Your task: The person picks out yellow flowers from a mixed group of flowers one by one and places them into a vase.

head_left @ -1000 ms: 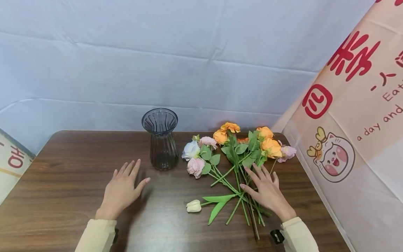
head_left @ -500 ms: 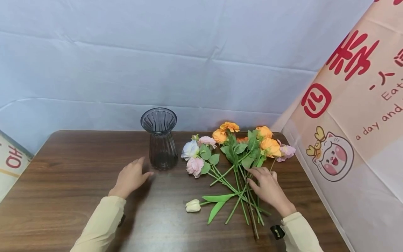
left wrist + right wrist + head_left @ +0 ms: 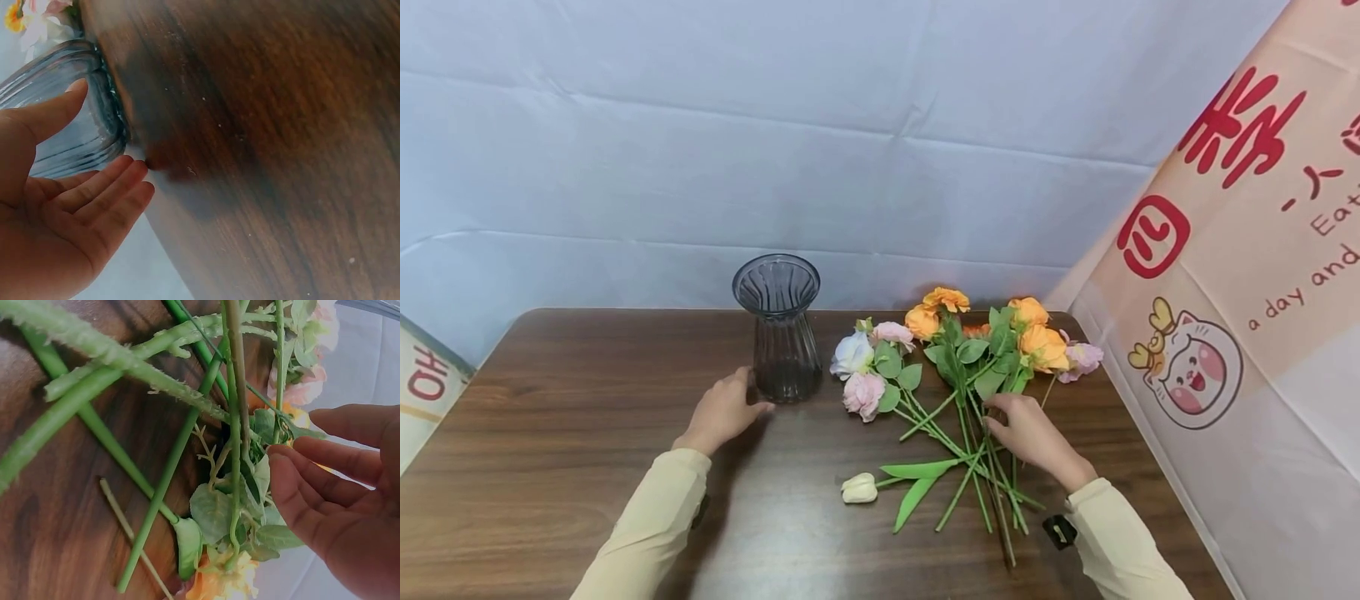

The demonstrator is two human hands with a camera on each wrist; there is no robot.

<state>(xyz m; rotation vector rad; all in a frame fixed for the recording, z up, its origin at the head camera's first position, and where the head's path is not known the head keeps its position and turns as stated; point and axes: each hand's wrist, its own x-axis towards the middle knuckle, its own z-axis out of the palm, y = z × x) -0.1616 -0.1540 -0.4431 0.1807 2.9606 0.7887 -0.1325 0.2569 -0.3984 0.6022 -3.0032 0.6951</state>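
We see the vase (image 3: 778, 329) upright on the surface (image 3: 565, 433), left of the flowers (image 3: 958, 367). Our left hand (image 3: 724, 410) sits at its base, fingers (image 3: 103, 187) relaxed and spread, cupped beside the glass without closing on it. Our right hand (image 3: 1030, 429) rests over the crossed stems (image 3: 187, 419), fingers loosely curved against the leaves, pinching nothing we can make out. A white bud (image 3: 861, 489) lies nearer us.

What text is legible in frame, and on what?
"a day and": brown print on the peach banner at right, running off the edge.
"Ea": line above it on the same banner, cut off.
Large red characters on that banner: cropped, not readable.
Red characters on the left banner: partial, unreadable.
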